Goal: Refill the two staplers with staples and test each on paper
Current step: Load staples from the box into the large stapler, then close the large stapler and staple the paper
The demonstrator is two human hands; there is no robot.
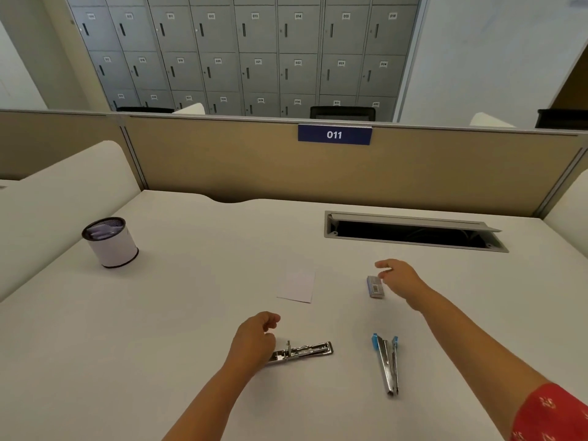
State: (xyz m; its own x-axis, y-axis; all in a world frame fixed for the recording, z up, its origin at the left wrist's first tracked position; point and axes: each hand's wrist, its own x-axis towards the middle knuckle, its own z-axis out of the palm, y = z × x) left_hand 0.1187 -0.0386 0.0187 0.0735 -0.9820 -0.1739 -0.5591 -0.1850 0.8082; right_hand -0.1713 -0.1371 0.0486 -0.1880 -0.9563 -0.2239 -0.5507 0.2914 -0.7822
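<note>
White table (159, 313), items listed near to far.

Blue-tipped metal stapler (386, 364): lying near the front, right of centre, untouched.

Opened metal stapler (302, 351): lying flat left of the blue one, well apart; the left hand (254, 340) rests at its left end, grip loosely curled, clamped on nothing that can be seen.

Paper (297, 286): small white sheet, flat, beyond the opened stapler.

Staple box (375, 287): right of the paper; right hand (401, 278) just beside it, grip apart, fingertips at its far corner.

Cylindrical holder (109, 241): far left.

Cable slot (413, 232): far right.

Blue sign "011" (334, 134): on the partition behind.
</note>
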